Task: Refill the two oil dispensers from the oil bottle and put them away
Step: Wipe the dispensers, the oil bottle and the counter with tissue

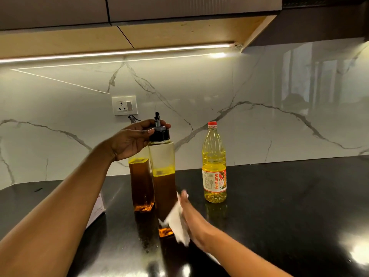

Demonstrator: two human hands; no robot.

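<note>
My left hand (pixel 131 139) grips the black cap (pixel 159 134) of the near dispenser (pixel 162 176), fingers wrapped around the top. My right hand (pixel 191 218) presses a white tissue (pixel 177 222) flat against its lower right side, fingers straight and together. The 2nd dispenser (pixel 140 182) stands just behind-left, touching or nearly; both approx. half full w/ dark amber oil. The oil bottle (pixel 214 164) w/ red cap stands to the right, apart, closed. All stand on the black glossy counter (pixel 279 206). At far side is a white marble-look wall (pixel 199 86) w/ a socket (pixel 124 105), and a light strip (pixel 119 53) under the cabinets.
</note>
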